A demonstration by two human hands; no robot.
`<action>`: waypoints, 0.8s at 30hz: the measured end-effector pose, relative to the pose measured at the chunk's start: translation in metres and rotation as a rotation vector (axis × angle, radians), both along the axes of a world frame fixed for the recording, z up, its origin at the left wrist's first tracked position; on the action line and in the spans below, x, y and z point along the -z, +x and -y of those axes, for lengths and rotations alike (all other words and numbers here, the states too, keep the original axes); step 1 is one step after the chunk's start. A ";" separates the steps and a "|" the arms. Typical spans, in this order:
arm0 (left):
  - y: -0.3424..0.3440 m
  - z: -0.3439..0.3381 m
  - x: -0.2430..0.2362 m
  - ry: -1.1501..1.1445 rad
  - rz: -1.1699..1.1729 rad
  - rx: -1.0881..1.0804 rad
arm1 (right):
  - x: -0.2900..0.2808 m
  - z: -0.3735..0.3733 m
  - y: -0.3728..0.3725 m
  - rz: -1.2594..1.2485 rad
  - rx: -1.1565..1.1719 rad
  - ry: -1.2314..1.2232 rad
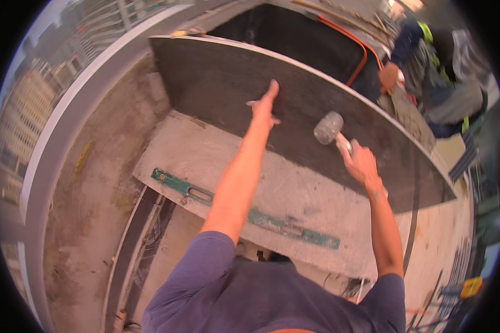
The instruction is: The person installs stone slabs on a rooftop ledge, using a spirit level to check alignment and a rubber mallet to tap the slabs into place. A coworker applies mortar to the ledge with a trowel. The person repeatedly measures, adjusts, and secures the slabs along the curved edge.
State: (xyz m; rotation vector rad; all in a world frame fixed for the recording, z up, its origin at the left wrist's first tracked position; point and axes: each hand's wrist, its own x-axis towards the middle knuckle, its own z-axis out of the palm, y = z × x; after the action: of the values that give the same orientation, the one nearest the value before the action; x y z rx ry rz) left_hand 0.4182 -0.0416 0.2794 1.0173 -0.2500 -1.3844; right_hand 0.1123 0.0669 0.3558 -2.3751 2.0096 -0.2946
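My left hand [264,106] has its fingers spread against or just in front of a large dark grey slab [211,77] with a pale top edge, standing on a concrete ledge [172,144]. My right hand [359,162] grips the wooden handle of a mallet [329,127], whose thick grey head is close to the slab's face, right of my left hand; whether it touches cannot be told. A long green spirit level [172,183] lies along the ledge below my arms, partly hidden behind my left forearm.
Behind the slab are a dark recess, an orange hose [361,47] and a co-worker [450,100] with a hand [389,77] near the slab's top. A pale railing [41,150] curves along the left before tall buildings. A yellow tool [471,287] is at lower right.
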 end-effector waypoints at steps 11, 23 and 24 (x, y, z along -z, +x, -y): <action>-0.039 0.060 0.076 0.125 0.733 -0.369 | -0.047 0.080 0.254 -0.239 -0.552 -0.054; -0.049 0.058 0.070 -0.085 0.674 -0.242 | -0.030 0.102 0.318 -0.187 -0.594 0.062; -0.046 0.052 0.064 -0.185 0.665 -0.263 | -0.026 0.089 0.321 -0.245 -0.702 -0.059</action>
State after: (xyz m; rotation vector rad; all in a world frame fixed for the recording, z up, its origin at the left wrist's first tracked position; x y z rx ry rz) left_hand 0.3718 -0.0931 0.2149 1.2773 -0.6947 -0.7377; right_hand 0.4334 -0.0225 0.3822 -3.0685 1.0989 -0.0405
